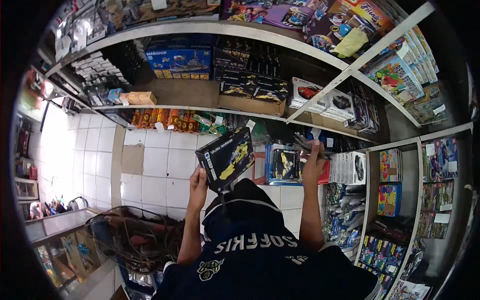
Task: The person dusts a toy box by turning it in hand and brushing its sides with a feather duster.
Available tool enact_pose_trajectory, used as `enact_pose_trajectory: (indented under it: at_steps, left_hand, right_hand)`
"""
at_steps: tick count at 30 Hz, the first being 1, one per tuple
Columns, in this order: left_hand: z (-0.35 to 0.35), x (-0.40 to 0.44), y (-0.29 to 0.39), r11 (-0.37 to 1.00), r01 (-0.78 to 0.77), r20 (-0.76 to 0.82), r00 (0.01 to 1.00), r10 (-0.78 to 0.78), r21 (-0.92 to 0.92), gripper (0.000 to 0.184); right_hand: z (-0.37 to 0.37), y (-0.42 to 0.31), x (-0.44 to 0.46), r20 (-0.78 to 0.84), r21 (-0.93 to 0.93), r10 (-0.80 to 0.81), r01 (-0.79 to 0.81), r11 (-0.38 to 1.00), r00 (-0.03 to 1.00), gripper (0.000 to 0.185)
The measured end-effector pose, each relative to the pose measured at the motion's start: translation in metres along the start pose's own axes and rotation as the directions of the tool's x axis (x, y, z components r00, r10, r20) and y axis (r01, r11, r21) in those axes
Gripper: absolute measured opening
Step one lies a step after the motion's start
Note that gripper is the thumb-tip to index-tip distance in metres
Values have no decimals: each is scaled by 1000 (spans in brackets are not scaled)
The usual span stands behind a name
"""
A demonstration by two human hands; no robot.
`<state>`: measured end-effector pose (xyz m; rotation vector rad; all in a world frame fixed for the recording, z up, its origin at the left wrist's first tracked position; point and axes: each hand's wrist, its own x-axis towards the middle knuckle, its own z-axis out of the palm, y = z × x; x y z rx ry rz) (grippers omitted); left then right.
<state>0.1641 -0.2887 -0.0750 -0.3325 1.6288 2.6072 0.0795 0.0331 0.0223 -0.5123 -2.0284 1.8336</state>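
My left hand (198,181) grips a black toy box (227,159) by its lower left edge. The box is tilted, and its front reads "Vajra Warrior" beside a yellow model. Out to the right, my right hand (314,152) is closed round what looks like a duster with dark, feathery strands (296,141). Its fingers are partly hidden, and the strands blend into the shadow under the shelf. Below that hand, a stack of boxed toys (284,165) stands on the floor, one showing a similar yellow model.
A shelf (170,95) ahead bears a blue Warship box (179,59), black toy boxes (239,87) and white car boxes (307,94). Orange packets (170,120) sit beneath it. Shelving with packaged toys (390,200) runs along the right. Tangled cables (137,232) lie at lower left.
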Motion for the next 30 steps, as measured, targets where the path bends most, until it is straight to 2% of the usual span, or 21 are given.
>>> enact_pose_trajectory:
  at_steps: [1, 2, 4, 5, 6, 8, 9, 11, 12, 14, 15, 17, 18, 20, 21, 23, 24, 26, 27, 29, 30]
  left_hand:
    - [-7, -1, -4, 999, 28, -11, 1000, -28, -43, 46]
    - [-11, -2, -10, 992, 52, -39, 998, -57, -114, 45]
    - [-10, -3, -7, 980, 53, -84, 994, -70, -190, 45]
    - [-10, -3, -6, 975, 52, -64, 996, -67, -214, 45]
    - [-11, -2, -5, 970, 52, -40, 997, -63, -236, 46]
    - [-10, -3, -2, 970, 127, -111, 982, -152, -206, 48]
    - [-5, -3, 3, 973, 138, -115, 980, -161, -185, 51]
    - [11, -4, 20, 974, 181, -158, 967, -202, -134, 58]
    - [15, -3, 22, 974, 188, -157, 966, -207, -128, 58]
    - [18, 0, 23, 961, 262, -164, 948, -274, -88, 57]
    - [14, 4, 14, 960, 270, -161, 947, -279, -77, 57]
    - [2, 14, -9, 973, 201, -72, 975, -210, -114, 43]
    - [9, 17, -4, 976, 204, -96, 973, -211, -77, 40]
    - [9, 25, -4, 988, 152, 14, 988, -153, 22, 41]
    - [14, 30, -6, 990, 137, -16, 991, -137, 26, 45]
    - [5, 42, -17, 972, 225, 25, 974, -227, 66, 47]
    - [20, 44, 2, 967, 208, -40, 978, -204, 149, 48]
    - [-1, 61, -9, 952, 161, 109, 975, -195, 261, 45]
    - [-1, 69, -15, 962, 124, 99, 983, -152, 244, 44]
    - [1, 83, -11, 950, 146, 77, 982, -174, 275, 42]
    - [3, 95, -7, 951, 136, 81, 983, -164, 278, 42]
  right_hand:
    - [-2, 0, 2, -8, -42, -75, 74, 996, 997, 41]
    - [-5, 5, 6, -21, -269, -261, 246, 931, 965, 41]
    - [-7, 5, 3, 3, -174, -166, 164, 971, 986, 40]
    - [-6, 6, 2, 84, -34, -194, 197, 980, 977, 36]
    - [-1, 3, -2, 96, -34, -182, 186, 982, 979, 36]
    - [6, -2, -9, 201, -47, -51, 62, 997, 978, 35]
    - [-1, 15, 1, 288, -142, -40, 84, 986, 957, 32]
    - [20, -17, -14, 402, -124, -8, 63, 990, 915, 29]
    - [22, -27, -12, 460, -262, 98, 29, 965, 882, 25]
    - [42, -30, -6, 529, -179, -123, 253, 951, 840, 23]
    - [45, -31, 2, 600, -182, -107, 265, 947, 792, 26]
    - [55, -44, 10, 666, -185, -57, 238, 954, 744, 29]
    - [60, -52, 14, 723, -199, -18, 232, 952, 691, 38]
    - [67, -60, 24, 814, -360, 175, 243, 901, 554, 48]
    - [74, -55, 27, 856, -329, 185, 233, 915, 483, 59]
    - [83, -26, 35, 873, -417, 298, 274, 867, 385, 64]
    - [88, -23, 36, 879, -412, 298, 276, 868, 373, 69]
    - [92, -17, 47, 877, -458, 392, 235, 857, 279, 70]
    - [93, 0, 55, 881, -450, 398, 189, 873, 256, 73]
    - [96, 11, 64, 893, -346, 235, 250, 904, 385, 80]
    - [102, 2, 72, 907, -353, 276, 216, 911, 318, 91]
